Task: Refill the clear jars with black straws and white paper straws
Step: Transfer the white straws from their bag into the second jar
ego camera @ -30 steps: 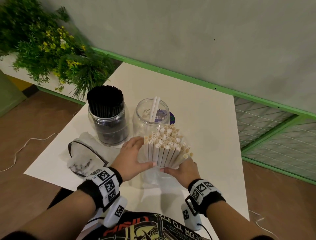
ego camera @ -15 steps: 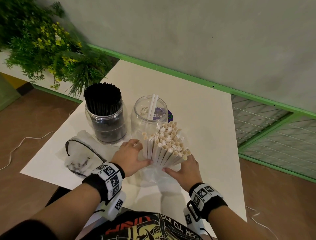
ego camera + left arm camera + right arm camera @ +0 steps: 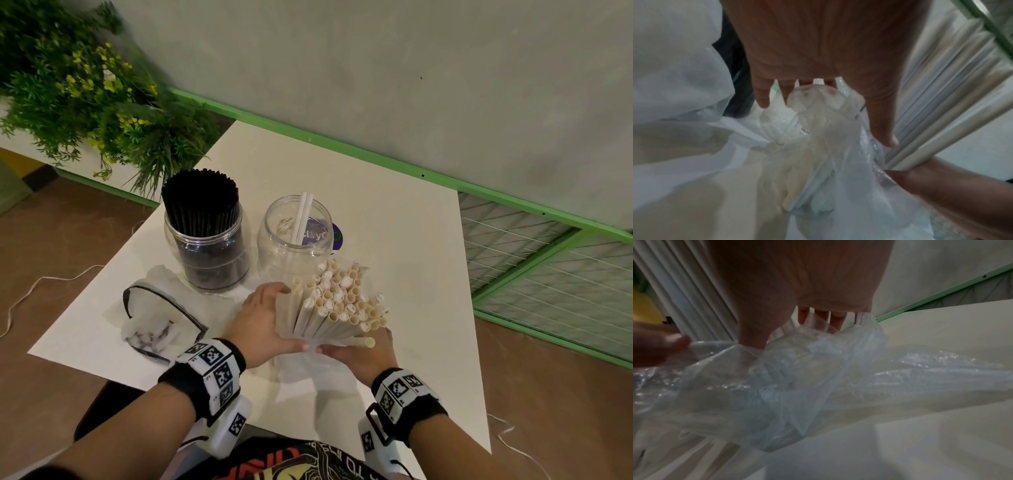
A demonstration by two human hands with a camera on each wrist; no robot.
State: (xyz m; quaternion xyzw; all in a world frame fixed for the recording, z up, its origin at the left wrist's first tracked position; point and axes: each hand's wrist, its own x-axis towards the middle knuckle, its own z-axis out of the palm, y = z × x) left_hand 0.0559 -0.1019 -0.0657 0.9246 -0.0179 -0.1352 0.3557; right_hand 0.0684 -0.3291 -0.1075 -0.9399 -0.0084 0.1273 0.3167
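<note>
A bundle of white paper straws (image 3: 339,305) stands tilted to the right, its open ends up, low over the white table (image 3: 394,233). My left hand (image 3: 260,318) wraps the bundle's left side and my right hand (image 3: 363,349) grips its lower right; the thumbs nearly meet under it. A crumpled clear plastic bag (image 3: 308,366) hangs around the base of the straws (image 3: 941,113) and fills the right wrist view as the bag (image 3: 818,378). Just beyond stand a clear jar (image 3: 294,240) with two white straws and a jar packed with black straws (image 3: 205,233).
An empty clear wrapper with a black rim (image 3: 161,322) lies left of my left hand. A purple label (image 3: 322,236) shows behind the clear jar. A leafy plant (image 3: 85,96) stands past the table's left edge, and a green wire fence (image 3: 548,260) stands to the right.
The bundle has fanned out and leaned a little to the right. My two hands have closed in under it until the thumbs almost touch.
</note>
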